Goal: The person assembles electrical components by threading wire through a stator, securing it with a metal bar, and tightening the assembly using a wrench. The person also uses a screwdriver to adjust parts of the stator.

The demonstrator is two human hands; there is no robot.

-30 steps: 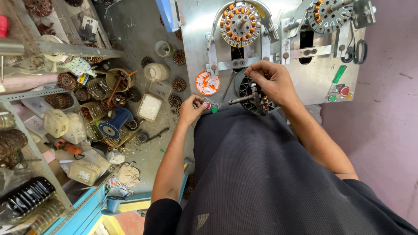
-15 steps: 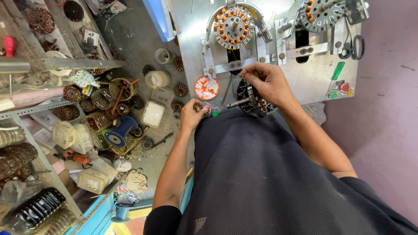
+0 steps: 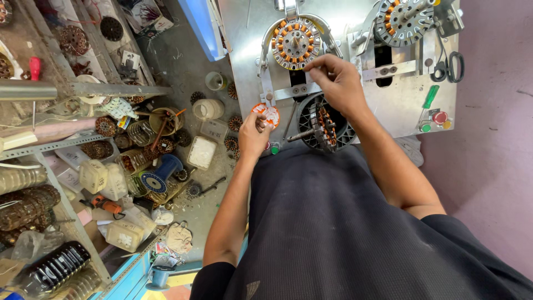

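right hand (image 3: 337, 79) has lifted off the dark stator (image 3: 325, 122) by the lap, fingertips now pinched at the mounted orange stator (image 3: 296, 43) | left hand (image 3: 254, 136) stays closed on the orange-white disc (image 3: 266, 115) | work shifts onto the winding machine (image 3: 400, 111)

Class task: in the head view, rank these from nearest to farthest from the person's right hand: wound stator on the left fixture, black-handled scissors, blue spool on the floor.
1. wound stator, touching the right hand, upper left.
2. black-handled scissors, to the right.
3. blue spool, far left, on the floor.

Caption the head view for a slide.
Right hand at the mounted wound stator; left hand by the orange disc on the metal panel.
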